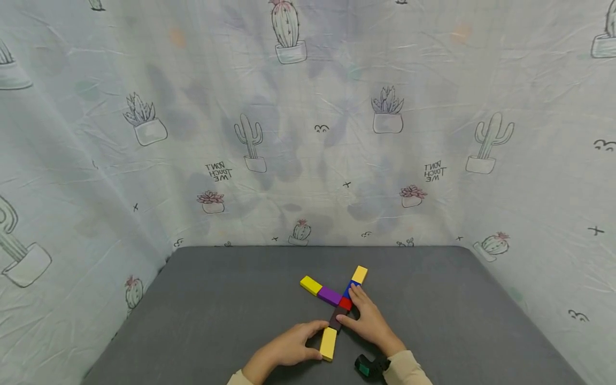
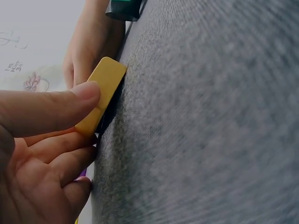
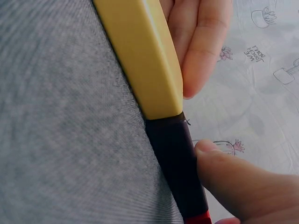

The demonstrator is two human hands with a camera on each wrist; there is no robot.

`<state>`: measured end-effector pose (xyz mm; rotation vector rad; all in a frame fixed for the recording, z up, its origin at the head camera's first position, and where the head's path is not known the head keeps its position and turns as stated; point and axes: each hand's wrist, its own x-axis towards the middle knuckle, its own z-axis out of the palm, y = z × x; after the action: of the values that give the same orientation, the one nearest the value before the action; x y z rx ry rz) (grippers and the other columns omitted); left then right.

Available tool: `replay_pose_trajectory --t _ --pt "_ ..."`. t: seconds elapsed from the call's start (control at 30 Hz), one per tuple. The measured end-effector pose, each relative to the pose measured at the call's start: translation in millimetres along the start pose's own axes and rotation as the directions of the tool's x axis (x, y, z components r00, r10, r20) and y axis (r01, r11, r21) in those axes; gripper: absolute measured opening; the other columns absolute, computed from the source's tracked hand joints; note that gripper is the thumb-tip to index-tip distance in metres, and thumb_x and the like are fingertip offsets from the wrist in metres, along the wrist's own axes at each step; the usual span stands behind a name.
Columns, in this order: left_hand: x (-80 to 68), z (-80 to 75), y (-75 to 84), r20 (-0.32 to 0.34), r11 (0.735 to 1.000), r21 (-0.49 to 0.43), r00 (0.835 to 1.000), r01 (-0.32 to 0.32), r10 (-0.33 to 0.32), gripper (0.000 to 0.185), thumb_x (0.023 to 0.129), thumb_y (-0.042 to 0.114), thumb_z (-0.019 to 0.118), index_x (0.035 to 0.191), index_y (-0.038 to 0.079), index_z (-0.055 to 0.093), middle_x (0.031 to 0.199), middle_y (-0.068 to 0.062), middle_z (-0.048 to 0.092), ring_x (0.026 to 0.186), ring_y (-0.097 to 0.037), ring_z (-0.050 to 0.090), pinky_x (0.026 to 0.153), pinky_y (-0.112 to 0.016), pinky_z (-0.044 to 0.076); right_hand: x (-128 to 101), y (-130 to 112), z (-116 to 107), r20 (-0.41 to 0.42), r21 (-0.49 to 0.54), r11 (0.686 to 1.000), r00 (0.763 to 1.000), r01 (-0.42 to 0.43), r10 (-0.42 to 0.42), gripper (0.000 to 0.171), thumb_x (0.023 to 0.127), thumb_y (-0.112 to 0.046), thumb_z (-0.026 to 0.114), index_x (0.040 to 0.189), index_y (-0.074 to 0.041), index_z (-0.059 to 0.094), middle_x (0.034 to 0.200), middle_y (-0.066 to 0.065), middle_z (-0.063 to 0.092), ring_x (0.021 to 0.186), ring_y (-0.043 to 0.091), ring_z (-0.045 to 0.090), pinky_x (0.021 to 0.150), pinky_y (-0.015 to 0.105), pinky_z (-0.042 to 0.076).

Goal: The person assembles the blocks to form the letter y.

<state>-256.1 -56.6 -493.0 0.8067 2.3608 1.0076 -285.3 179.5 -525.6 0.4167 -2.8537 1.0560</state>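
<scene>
Flat colored blocks lie in a cross shape on the gray tabletop (image 1: 216, 310). The left hand (image 1: 289, 347) holds the near yellow block (image 1: 329, 343), with its thumb on one side and its fingers on the other, so its grip is closed around that block. This yellow block sits at the near end of the cross, end to end with a dark brown block (image 1: 337, 318). The right hand (image 1: 368, 318) rests on the cross with its fingers out straight; its thumb presses the side of the dark brown block, and a fingertip touches the blue block (image 1: 350, 289). A red block (image 1: 345, 303) sits in the middle. A purple block (image 1: 329, 295) and another yellow block (image 1: 311, 285) go off to the left. One more yellow block (image 1: 359, 274) is at the far end.
</scene>
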Motion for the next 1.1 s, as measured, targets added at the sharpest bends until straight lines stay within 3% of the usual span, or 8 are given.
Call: replay_pose_trajectory --t 0.3,0.6,0.87,1.1 --pt "-0.8 -1.8 -0.8 0.000 0.998 0.052 0.999 -0.040 0.040 0.057 0.086 0.017 0.069 0.138 0.010 0.050 0.140 -0.001 0.051 0.128 -0.016 0.049 0.103 -0.034 0.044 0.8 -0.3 0.5 0.008 0.007 1.000 1.000 -0.003 0.003 0.086 0.082 -0.052 0.067 0.144 0.000 0.037 0.154 0.018 0.028 0.142 0.037 0.022 0.109 0.060 0.027" --pt "-0.9 -0.2 -0.1 -0.020 0.999 0.040 1.000 -0.003 0.004 0.056 0.085 0.018 0.070 0.137 0.012 0.051 0.139 0.000 0.052 0.128 -0.017 0.048 0.104 -0.038 0.043 1.4 1.3 1.3 0.007 0.007 1.000 1.000 0.004 -0.004 0.087 0.082 -0.053 0.066 0.144 0.000 0.037 0.154 0.018 0.027 0.142 0.037 0.023 0.109 0.060 0.027" --pt "-1.4 0.8 -1.3 -0.025 0.998 0.058 1.000 -0.012 0.014 0.058 0.085 0.024 0.070 0.138 0.013 0.050 0.139 0.000 0.052 0.129 -0.017 0.047 0.105 -0.039 0.042 1.7 2.2 1.0 0.001 0.005 1.000 1.000 0.013 -0.013 0.087 0.082 -0.053 0.066 0.143 0.002 0.038 0.153 0.019 0.028 0.142 0.038 0.023 0.109 0.061 0.027" --pt "-3.0 3.8 -1.0 -0.030 0.999 -0.012 0.999 -0.040 0.040 0.055 0.090 0.031 0.063 0.138 0.008 0.049 0.139 -0.005 0.052 0.128 -0.019 0.048 0.104 -0.038 0.042 -0.5 4.3 0.9 -0.010 0.010 1.000 1.000 0.005 -0.004 0.087 0.083 -0.053 0.065 0.143 0.002 0.037 0.153 0.018 0.028 0.143 0.037 0.022 0.110 0.060 0.026"
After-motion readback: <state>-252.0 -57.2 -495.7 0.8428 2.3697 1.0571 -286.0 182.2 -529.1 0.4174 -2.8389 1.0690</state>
